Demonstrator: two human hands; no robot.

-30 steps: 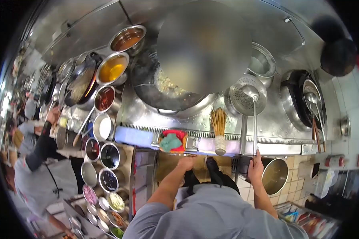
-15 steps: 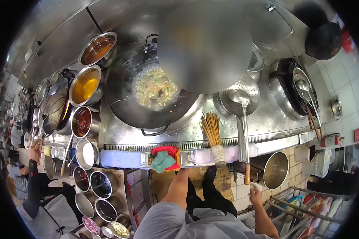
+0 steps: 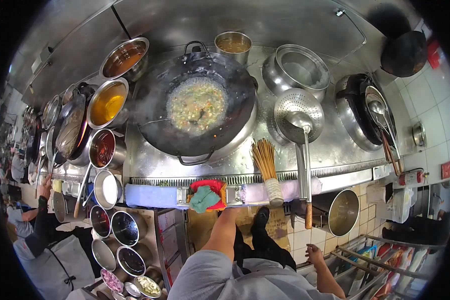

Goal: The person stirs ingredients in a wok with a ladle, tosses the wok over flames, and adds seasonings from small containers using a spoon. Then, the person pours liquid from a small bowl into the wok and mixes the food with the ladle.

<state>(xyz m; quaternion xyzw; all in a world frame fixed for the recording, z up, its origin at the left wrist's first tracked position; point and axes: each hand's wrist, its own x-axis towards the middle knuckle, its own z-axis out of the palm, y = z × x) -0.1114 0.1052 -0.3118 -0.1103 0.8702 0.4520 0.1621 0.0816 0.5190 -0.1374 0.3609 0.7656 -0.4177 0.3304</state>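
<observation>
My left hand (image 3: 229, 213) is at the stove's front ledge beside a green cloth (image 3: 203, 199) and a red cloth (image 3: 216, 191); its fingers are hidden there. Low on the right, my right hand (image 3: 314, 254) hangs in the air with loosely parted fingers, holding nothing. Above it, the wooden-handled ladle (image 3: 307, 165) rests in a perforated strainer (image 3: 299, 102), its handle sticking out past the ledge. A bamboo wok brush (image 3: 267, 167) leans across the ledge. In the large black wok (image 3: 152, 107), a diced, soupy mixture (image 3: 197, 106) bubbles and steams.
Metal bowls of orange liquid (image 3: 126, 59) and yellow oil (image 3: 107, 104) stand left of the wok, near a pot of red sauce (image 3: 102, 149). Lidded and open pots (image 3: 300, 67) sit behind. Another person's arm (image 3: 41, 207) is at far left. A metal rack (image 3: 380, 272) stands lower right.
My right hand has dropped lower, and its curled fingers have loosened. A big blurred patch over the wok's right side is gone, revealing the pots behind. My left arm stays at the ledge.
</observation>
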